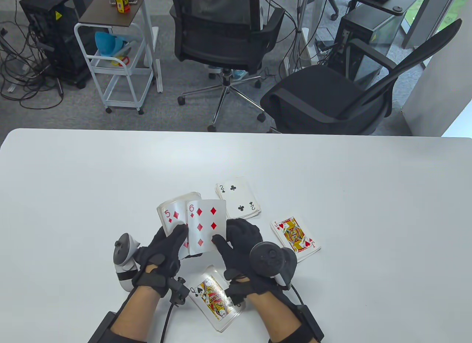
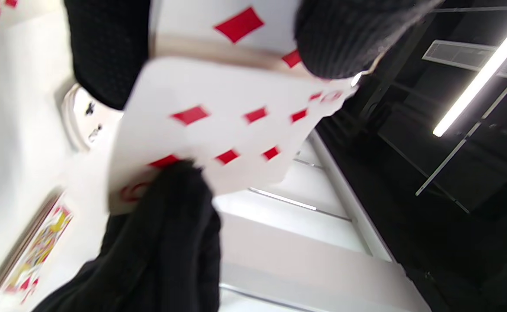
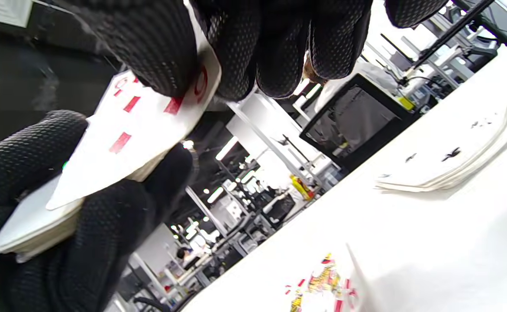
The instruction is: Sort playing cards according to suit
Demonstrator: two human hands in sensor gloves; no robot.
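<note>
At lower centre of the table view, the six of diamonds (image 1: 204, 225) is pinched by the right hand (image 1: 241, 247) off the deck (image 1: 173, 219) gripped in the left hand (image 1: 166, 254), seemingly mid-deal, with a diamonds pile yet to be started.

Three card piles (image 1: 239, 197) on the table, one held deck (image 1: 173, 214), two gloved hands (image 1: 164, 252).

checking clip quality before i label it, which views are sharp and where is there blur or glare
Table view: sharp, evenly lit, the six of diamonds and the piles read clearly, with a sheen on the queen pile. Left wrist view: the six is motion-blurred, and a ceiling light strip glares. Right wrist view: the right hand is in focus, while the white table is nearly blown out.
</note>
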